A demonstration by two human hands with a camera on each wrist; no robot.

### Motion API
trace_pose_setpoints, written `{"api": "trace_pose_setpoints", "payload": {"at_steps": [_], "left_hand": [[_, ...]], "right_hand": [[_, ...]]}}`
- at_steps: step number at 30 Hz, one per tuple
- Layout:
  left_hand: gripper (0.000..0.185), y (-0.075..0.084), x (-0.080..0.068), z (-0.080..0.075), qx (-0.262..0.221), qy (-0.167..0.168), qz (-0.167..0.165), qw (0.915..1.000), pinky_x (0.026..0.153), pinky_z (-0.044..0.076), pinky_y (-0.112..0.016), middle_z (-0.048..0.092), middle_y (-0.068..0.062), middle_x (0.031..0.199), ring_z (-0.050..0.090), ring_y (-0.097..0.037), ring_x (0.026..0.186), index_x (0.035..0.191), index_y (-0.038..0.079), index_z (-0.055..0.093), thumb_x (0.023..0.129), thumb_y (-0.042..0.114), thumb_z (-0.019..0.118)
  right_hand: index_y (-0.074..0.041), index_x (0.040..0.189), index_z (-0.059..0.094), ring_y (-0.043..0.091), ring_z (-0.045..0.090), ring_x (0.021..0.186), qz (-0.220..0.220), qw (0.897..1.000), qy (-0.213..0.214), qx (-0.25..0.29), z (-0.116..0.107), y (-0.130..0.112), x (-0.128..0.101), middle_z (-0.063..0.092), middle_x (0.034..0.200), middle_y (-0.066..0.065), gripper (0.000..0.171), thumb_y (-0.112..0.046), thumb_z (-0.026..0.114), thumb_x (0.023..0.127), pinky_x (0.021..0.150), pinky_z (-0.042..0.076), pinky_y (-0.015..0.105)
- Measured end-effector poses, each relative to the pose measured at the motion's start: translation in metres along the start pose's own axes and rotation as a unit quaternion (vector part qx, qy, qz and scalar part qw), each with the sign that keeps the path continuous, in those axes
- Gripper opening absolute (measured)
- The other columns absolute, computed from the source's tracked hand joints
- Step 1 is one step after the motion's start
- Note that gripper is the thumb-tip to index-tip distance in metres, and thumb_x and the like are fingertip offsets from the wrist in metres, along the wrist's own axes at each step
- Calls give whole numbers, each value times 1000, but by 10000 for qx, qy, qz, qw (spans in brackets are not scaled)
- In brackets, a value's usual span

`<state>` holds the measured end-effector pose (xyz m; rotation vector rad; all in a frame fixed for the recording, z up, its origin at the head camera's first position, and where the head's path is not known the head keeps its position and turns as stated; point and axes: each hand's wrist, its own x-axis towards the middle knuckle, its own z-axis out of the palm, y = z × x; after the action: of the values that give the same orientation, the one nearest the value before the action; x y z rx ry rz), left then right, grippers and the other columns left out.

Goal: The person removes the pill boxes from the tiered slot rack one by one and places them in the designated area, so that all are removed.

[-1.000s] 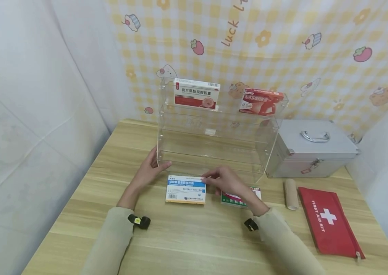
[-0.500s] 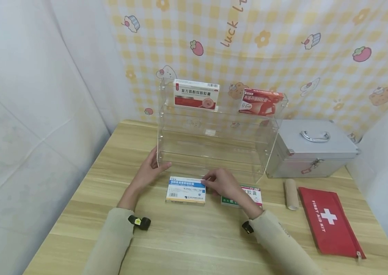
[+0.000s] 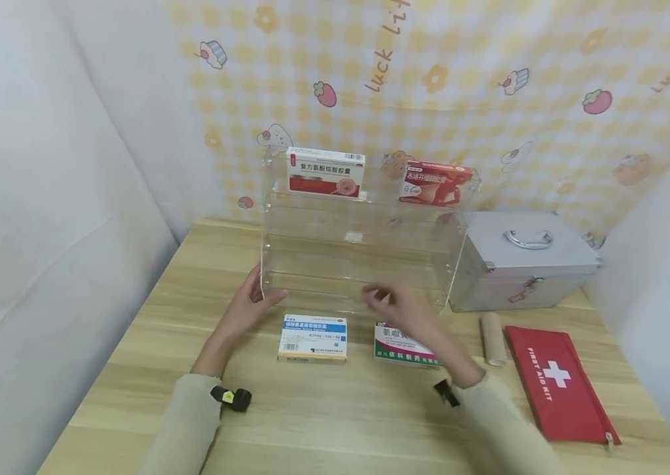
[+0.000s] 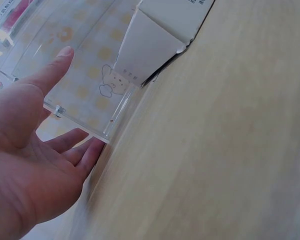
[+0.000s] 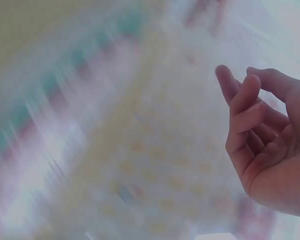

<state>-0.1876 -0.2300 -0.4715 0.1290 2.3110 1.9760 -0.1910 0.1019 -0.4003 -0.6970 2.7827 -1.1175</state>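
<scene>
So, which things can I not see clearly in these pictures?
- Right wrist view: all behind the right hand is motion-blurred; no box can be made out.
- Head view: the right hand is blurred and covers part of the green-and-white medicine box.
- Left wrist view: the white box is cut off by the top edge.
- Head view: small print on the blue-and-white medicine box is too small.

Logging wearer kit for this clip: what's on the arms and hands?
Both arms wear long pale beige-green sleeves down to the wrists. The left hand and right hand are bare: no gloves or rings visible. A small black device sits at each wrist; the left wrist device carries a yellow mark, the right wrist device looks plain black. No cables visible.
</scene>
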Motion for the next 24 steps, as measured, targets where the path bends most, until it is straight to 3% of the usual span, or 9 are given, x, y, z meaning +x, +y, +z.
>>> {"api": "trace_pose_setpoints", "payload": {"at_steps": [4, 8, 11, 14, 18, 21, 24], "left_hand": [[88, 1, -1, -1, 44, -32, 57, 10000, 112, 29, -51, 20, -18, 159, 29, -39, 140, 158, 25, 14, 91, 30, 72], [89, -11, 4, -3, 74, -39, 106, 9999, 114, 27, -49, 19, -16, 160, 27, -37, 141, 158, 28, 13, 91, 32, 72], [89, -23, 8, -5, 110, 23, 134, 9998, 115, 25, -48, 18, -13, 160, 25, -35, 143, 157, 35, 14, 90, 36, 72], [88, -30, 8, -5, 140, 79, 149, 9998, 115, 24, -46, 18, -10, 161, 25, -33, 143, 155, 41, 14, 89, 41, 72], [87, -30, 6, -4, 144, 91, 193, 9997, 115, 25, -46, 20, -11, 160, 27, -33, 142, 155, 43, 15, 88, 43, 72], [86, -29, 5, -3, 124, 78, 227, 9996, 114, 27, -47, 21, -11, 160, 28, -34, 142, 154, 44, 17, 88, 42, 72], [85, -27, 6, -3, 116, 71, 236, 9996, 114, 28, -47, 21, -11, 160, 29, -34, 141, 153, 45, 18, 88, 41, 72]], "right_hand": [[-11, 121, 68, 19, 59, 54, -372, 9938, 908, -516, -72, -8, 9, 70, 90, 4, 28, -24, 66, 96, 40, 48, 28], [-14, 126, 65, 17, 59, 64, -434, 9746, 1706, -1384, -140, -13, 21, 69, 100, 5, 32, -25, 66, 95, 47, 47, 28], [-13, 126, 66, 21, 58, 72, -438, 9607, 2031, -1844, -177, -15, 33, 66, 108, 8, 33, -26, 66, 96, 57, 47, 31], [-9, 127, 65, 26, 57, 78, -432, 9549, 1903, -2238, -200, -17, 44, 61, 112, 14, 35, -27, 64, 97, 64, 45, 37], [-8, 132, 61, 32, 56, 86, -208, 9572, 1132, -2656, -215, -18, 55, 55, 119, 20, 43, -32, 63, 97, 68, 46, 44], [-6, 137, 56, 36, 54, 92, 4, 9608, 563, -2714, -220, -17, 61, 52, 123, 23, 48, -34, 61, 98, 72, 47, 51], [-4, 137, 56, 39, 52, 96, 84, 9624, 332, -2694, -224, -17, 63, 50, 126, 25, 48, -33, 60, 99, 75, 47, 53]]}}
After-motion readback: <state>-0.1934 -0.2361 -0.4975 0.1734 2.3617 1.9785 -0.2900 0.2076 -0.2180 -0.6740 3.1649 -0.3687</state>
